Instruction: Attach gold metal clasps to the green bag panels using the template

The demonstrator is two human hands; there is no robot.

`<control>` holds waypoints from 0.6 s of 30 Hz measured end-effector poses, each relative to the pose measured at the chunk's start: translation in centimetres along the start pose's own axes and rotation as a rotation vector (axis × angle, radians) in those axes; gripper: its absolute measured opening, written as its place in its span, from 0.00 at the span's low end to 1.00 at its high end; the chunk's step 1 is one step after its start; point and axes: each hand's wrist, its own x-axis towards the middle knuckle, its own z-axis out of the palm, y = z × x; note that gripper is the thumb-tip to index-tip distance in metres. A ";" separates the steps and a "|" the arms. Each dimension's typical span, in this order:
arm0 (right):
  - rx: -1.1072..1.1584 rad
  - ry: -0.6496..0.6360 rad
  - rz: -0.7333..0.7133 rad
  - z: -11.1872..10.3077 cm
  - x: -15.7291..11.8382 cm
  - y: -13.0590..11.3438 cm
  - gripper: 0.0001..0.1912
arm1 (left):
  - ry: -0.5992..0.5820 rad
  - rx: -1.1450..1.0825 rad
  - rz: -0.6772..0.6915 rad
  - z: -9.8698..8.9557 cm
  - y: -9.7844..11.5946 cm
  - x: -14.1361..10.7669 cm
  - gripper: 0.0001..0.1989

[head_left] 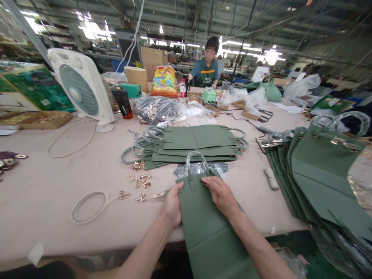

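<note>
A green bag panel [207, 228] with a plastic-wrapped handle [196, 155] hangs over the near table edge. My left hand [173, 203] grips its left side, thumb on top and fingers beneath. Close by that hand, a strap with a gold metal end [159, 195] sticks out to the left. At the panel's upper right, my right hand [219, 192] pinches near the handle base; a small dark piece shows at its fingertips, too small to name. Several gold clasp fittings [142, 182] lie loose to the left. A stack of similar green panels [194, 137] lies flat beyond.
More green panels with handles [316, 170] drape over the table's right edge. A white fan [80, 85] and a dark bottle [122, 102] stand at the back left. A looped pale band [90, 207] lies front left. A co-worker [206, 69] is across the table.
</note>
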 end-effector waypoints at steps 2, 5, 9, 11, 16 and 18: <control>0.009 -0.009 -0.014 -0.1 0.0 0.1 0.20 | 0.002 -0.001 -0.005 0.0 0.0 0.1 0.22; 0.003 -0.029 -0.023 -0.3 0.0 0.2 0.21 | -0.002 0.002 -0.008 -0.1 0.0 0.2 0.23; -0.007 -0.043 -0.033 -0.5 0.1 0.3 0.21 | -0.032 -0.009 -0.012 -0.1 0.0 0.3 0.23; -0.001 -0.055 -0.040 -0.7 0.3 0.4 0.21 | -0.059 -0.012 -0.013 -0.1 0.0 0.4 0.24; 0.033 -0.127 -0.018 -1.5 1.1 0.4 0.18 | -0.064 -0.006 0.001 0.0 -0.1 0.6 0.24; 0.032 -0.136 0.000 -1.5 1.2 0.3 0.18 | -0.056 -0.009 0.002 0.0 -0.1 0.6 0.24</control>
